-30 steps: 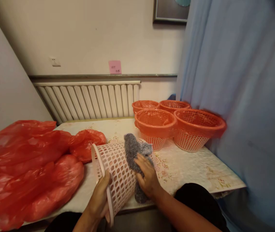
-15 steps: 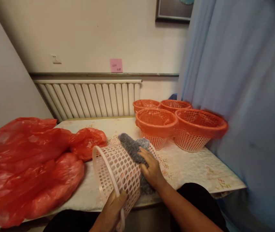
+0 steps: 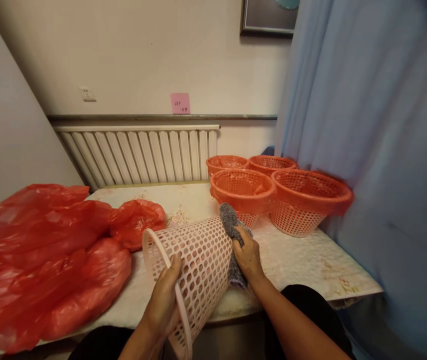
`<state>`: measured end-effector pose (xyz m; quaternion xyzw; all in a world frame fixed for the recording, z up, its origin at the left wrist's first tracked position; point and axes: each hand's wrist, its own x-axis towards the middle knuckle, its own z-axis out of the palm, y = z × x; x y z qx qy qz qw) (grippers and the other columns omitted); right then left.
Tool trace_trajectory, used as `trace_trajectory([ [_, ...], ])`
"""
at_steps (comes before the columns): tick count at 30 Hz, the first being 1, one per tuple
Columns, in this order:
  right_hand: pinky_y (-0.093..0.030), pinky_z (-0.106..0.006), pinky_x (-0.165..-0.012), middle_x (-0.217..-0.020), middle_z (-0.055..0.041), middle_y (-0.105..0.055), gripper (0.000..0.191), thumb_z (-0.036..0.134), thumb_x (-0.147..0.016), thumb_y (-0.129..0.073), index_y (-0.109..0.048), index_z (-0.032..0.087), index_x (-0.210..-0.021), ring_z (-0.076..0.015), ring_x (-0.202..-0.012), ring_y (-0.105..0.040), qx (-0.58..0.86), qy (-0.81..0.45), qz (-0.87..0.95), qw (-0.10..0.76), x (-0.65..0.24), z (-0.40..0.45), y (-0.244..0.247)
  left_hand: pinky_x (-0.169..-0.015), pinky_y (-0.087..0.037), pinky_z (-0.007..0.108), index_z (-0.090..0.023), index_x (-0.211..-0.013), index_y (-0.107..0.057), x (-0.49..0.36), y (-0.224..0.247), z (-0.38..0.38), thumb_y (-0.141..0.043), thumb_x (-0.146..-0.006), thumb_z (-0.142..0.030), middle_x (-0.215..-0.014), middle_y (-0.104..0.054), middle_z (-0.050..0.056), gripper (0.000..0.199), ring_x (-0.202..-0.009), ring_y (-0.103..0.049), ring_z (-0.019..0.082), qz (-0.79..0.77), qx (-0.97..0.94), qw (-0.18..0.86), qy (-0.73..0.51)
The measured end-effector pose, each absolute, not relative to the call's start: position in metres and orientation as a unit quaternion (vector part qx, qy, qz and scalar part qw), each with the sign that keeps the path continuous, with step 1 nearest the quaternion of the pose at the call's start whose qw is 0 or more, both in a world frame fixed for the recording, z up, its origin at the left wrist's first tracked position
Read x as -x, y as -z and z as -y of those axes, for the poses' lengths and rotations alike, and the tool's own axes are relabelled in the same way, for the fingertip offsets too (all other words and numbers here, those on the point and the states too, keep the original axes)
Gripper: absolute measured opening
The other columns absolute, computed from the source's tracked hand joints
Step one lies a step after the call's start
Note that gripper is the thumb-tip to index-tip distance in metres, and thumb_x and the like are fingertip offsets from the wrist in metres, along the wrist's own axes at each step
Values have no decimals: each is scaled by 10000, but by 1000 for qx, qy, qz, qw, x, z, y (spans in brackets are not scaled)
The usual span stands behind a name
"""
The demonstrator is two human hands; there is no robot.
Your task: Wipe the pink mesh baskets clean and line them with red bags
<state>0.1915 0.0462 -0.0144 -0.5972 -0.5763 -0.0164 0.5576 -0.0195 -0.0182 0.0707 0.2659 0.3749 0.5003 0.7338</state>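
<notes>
A pale pink perforated plastic basket (image 3: 201, 260) lies tilted on its side above the table's front edge, its open rim facing left. My left hand (image 3: 164, 295) grips that rim, thumb outside and the other fingers partly hidden within. A fuzzy grey cloth (image 3: 238, 270) is bunched in my right hand (image 3: 249, 255), which presses it against the basket's base end. Some of the cloth sticks up above the knuckles and some hangs below.
Several similar baskets lined with red bags (image 3: 241, 192) stand at the back right. Crumpled red plastic bags (image 3: 55, 265) cover the table's left side. Beyond the flowered tablecloth (image 3: 296, 270) are a radiator (image 3: 141, 155) and, at right, a blue curtain (image 3: 382, 150).
My right hand has moved the cloth from the basket's side to its base end, rightward. The left hand has shifted upward along the rim, and the basket has turned slightly.
</notes>
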Motion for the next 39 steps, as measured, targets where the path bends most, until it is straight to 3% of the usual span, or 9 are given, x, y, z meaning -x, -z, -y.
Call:
trace_trajectory([
  [6,-394,-442,-1075,-1324,-125,-566,522,69,-726,-444,-568,149,-1227,-224,-1273,-490,452,33,714,535,-152,-4,-2,-1003,-468,483,-135,-1279,-546,15,-60,19,-613,-852,-415,-1124,-718,156,516,-1089,-655,318,-316,-291,751,-502],
  [11,-353,-441,-1105,-1381,-113,-508,610,110,-690,-487,-476,160,-1297,-227,-1346,-400,328,18,808,489,-122,35,-16,-1025,-452,460,-141,-1280,-551,21,-45,17,-692,-780,-451,-1152,-710,135,605,-1136,-625,318,-301,-335,730,-515],
  [16,-356,-435,-1102,-1373,-111,-522,588,91,-694,-471,-510,160,-1277,-215,-1336,-417,353,29,808,470,-129,24,-21,-1040,-423,508,-166,-1314,-510,22,-39,18,-703,-766,-459,-1181,-696,134,650,-1175,-596,334,-301,-338,732,-509],
  [20,-395,-424,-1082,-1345,-105,-554,554,52,-698,-437,-576,169,-1222,-206,-1289,-477,431,29,735,522,-154,-10,-11,-1055,-407,496,-185,-1339,-487,19,-42,24,-710,-741,-505,-1200,-686,138,714,-1176,-594,336,-303,-340,752,-476],
  [28,-443,-468,-1029,-1233,-139,-631,454,120,-754,-431,-635,131,-1160,-268,-1180,-574,612,10,568,550,-200,-47,9,-1108,-339,476,-190,-1356,-484,22,-43,29,-717,-729,-510,-1235,-671,125,742,-1250,-531,329,-311,-392,738,-452],
  [35,-412,-433,-1066,-1309,-110,-582,563,62,-691,-449,-589,169,-1225,-226,-1251,-516,473,35,696,539,-150,-3,-2,-1080,-368,487,-191,-1329,-519,25,-40,21,-703,-747,-502,-1226,-672,135,686,-1235,-543,332,-301,-410,732,-453],
  [39,-367,-443,-1092,-1426,-107,-469,650,94,-658,-479,-512,176,-1301,-238,-1329,-428,366,41,789,492,-124,32,-16,-1101,-353,455,-154,-1225,-616,30,-30,22,-712,-747,-475,-1220,-674,127,583,-1254,-517,339,-324,-453,696,-453],
])
